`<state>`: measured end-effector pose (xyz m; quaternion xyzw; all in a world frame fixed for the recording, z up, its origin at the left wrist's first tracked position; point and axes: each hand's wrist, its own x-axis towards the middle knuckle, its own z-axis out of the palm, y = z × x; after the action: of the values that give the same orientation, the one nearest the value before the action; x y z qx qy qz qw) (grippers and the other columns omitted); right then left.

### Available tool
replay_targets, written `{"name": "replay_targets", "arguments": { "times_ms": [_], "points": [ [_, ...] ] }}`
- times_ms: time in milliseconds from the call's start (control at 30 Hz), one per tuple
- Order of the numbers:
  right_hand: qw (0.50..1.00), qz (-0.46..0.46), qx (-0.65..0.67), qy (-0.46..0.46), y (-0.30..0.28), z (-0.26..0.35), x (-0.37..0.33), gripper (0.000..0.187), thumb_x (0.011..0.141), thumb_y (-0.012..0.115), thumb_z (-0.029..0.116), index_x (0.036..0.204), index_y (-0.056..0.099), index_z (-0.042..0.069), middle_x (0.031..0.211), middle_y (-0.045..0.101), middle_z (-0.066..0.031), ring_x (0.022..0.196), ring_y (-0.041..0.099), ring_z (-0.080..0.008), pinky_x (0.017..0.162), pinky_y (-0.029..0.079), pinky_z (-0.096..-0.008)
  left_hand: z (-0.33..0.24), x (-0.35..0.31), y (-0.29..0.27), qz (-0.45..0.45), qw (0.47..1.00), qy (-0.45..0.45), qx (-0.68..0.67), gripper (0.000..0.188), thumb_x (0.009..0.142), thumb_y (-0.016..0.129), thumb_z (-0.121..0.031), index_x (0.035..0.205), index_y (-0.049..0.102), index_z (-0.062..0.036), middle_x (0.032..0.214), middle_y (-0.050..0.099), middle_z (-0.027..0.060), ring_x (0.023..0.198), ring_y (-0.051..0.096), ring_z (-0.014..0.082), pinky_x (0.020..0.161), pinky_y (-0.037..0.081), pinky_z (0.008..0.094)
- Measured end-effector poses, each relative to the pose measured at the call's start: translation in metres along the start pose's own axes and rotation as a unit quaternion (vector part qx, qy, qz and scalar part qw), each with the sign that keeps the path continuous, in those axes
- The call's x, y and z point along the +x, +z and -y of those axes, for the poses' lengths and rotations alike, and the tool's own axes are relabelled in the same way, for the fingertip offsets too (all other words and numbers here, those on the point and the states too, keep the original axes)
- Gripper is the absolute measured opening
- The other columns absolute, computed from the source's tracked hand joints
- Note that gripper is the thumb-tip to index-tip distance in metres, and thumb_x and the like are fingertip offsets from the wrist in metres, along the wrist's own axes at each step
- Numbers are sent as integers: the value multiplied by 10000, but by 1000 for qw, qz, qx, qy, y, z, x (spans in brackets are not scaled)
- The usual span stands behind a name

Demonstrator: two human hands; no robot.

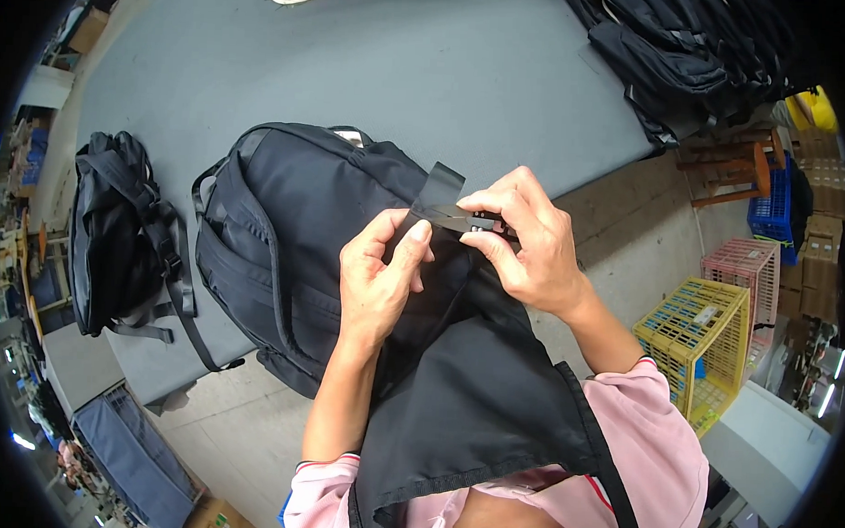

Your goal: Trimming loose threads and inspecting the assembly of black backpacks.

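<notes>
A large black backpack lies on the grey-topped table right in front of me. Above its right side, my left hand pinches a black webbing strap between thumb and fingers, and the strap's free end sticks up. My right hand grips small thread snips with a black handle. Their metal blades point left and meet the strap close to my left fingertips. Whether the blades are apart or together, I cannot tell.
Another black backpack rests at the table's left edge, its straps trailing. Several black bags are piled at the far right. To the right on the floor stand a yellow crate, a pink crate and a wooden stool.
</notes>
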<state>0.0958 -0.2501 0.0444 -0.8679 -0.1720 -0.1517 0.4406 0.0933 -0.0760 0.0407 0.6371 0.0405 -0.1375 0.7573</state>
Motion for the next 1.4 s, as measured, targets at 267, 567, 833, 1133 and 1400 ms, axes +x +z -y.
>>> {"name": "replay_targets", "arguments": {
  "times_ms": [267,567,833,1133,1400],
  "points": [
    [995,15,-58,-76,-2,-6,3,233,681,701,23,901,624,42,723,507,-59,563,513,-159,501,428,-285,1,-1,0,10,999,-18,26,148,883,599,-144,928,610,-4,665,547,-8,487,429,18,449,335,148],
    [995,-57,52,62,-1,-3,-12,281,704,694,37,967,598,62,780,479,-53,597,489,-146,554,422,-260,-3,10,-14,-101,992,57,-44,134,900,565,-112,970,604,-5,752,601,15,518,454,28,484,365,166],
    [930,-3,256,262,28,-14,-52,429,691,789,94,983,478,49,754,403,12,632,394,-57,586,398,-206,4,12,-40,-258,833,255,417,738,791,667,-166,1380,265,24,1442,179,209,1329,218,330,1081,182,434],
    [885,-89,340,306,62,-15,-71,516,720,770,76,1071,398,11,940,462,-63,660,457,-31,578,428,-188,23,21,-24,55,749,352,558,298,686,674,-64,976,604,-63,1030,560,60,987,535,231,895,338,381],
    [837,-115,396,360,56,-10,-67,382,749,708,34,1074,519,-32,943,538,-24,682,468,-26,613,423,-186,11,64,-11,204,714,431,512,115,740,632,-63,819,549,-46,833,571,74,822,578,246,721,450,337]
  ]
}}
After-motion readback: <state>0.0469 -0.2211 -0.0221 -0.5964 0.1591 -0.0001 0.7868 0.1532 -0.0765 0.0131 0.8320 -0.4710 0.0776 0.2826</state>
